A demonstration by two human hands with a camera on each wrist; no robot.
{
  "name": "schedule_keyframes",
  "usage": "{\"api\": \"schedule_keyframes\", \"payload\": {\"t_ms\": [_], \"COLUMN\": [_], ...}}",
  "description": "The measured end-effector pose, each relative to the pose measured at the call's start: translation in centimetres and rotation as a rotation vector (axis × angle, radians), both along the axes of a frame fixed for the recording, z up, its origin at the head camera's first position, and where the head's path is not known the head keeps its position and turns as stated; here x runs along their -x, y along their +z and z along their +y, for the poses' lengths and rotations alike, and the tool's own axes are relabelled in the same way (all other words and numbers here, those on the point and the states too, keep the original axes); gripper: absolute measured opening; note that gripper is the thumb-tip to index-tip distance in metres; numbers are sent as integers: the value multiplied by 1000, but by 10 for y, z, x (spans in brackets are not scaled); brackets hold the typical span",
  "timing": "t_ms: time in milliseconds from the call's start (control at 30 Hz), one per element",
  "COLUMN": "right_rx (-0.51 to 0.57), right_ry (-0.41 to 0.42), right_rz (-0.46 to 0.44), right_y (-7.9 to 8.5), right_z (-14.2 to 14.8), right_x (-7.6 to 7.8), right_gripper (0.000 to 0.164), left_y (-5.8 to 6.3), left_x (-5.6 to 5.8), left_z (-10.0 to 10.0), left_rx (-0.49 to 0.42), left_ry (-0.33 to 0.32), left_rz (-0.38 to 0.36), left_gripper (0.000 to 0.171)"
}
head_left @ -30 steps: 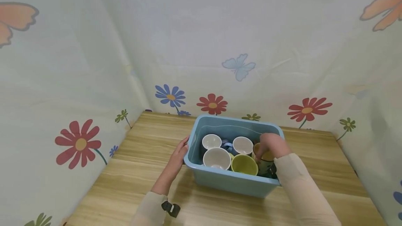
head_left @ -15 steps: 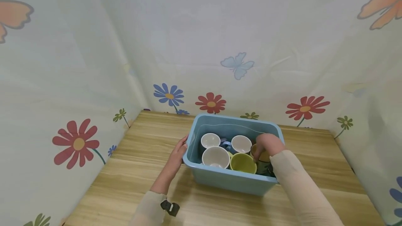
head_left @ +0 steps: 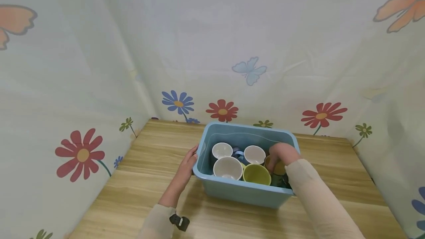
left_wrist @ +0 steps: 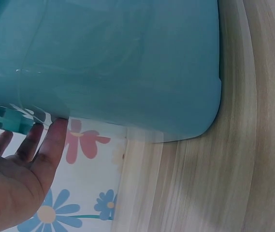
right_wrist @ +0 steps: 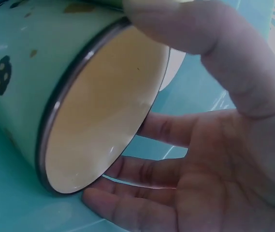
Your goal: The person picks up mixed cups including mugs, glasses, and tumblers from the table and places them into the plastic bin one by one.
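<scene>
A light-blue plastic bin stands on the wooden table with several mugs inside. My right hand reaches into its right end and holds a pale green enamel-look mug with a dark rim, cream inside and dark spots. In the right wrist view this mug lies tilted, the thumb at its rim and the fingers along the opposite side. At the bin's left end, my left hand rests against the rim. Its loosely extended fingers touch the bin from outside in the left wrist view.
Beside the held mug sit a yellow-green mug, a large white-lined mug, a smaller white one and a blue-handled, white-lined mug. A flower-printed curtain encloses the wooden table.
The view shifts slightly. My right hand stays at the pale green mug, which seems to sit a little lower or more tilted. My left hand keeps its place on the bin.
</scene>
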State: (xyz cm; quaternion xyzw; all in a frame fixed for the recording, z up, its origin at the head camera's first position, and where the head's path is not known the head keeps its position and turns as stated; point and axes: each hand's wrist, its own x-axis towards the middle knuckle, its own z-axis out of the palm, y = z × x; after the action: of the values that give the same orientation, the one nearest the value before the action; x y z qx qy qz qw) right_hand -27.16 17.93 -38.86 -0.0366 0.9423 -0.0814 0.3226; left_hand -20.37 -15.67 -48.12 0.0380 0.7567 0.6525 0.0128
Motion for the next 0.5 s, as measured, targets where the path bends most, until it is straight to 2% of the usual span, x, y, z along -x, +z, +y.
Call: {"api": "schedule_keyframes", "payload": {"t_ms": [333,500], "right_rx": [-10,-16], "right_ry": [-34,-24], "right_rz": [26,15], "right_y": [2,1], "right_z": [-1,0], "right_x": [-3,-4], "right_gripper": [32,39], "left_y": [1,-1], "left_x": [1,0], "left_z": [1,1], "left_rx": [21,16], "left_ry": [12,9], "left_rz": [5,3], "left_gripper": [54,54]}}
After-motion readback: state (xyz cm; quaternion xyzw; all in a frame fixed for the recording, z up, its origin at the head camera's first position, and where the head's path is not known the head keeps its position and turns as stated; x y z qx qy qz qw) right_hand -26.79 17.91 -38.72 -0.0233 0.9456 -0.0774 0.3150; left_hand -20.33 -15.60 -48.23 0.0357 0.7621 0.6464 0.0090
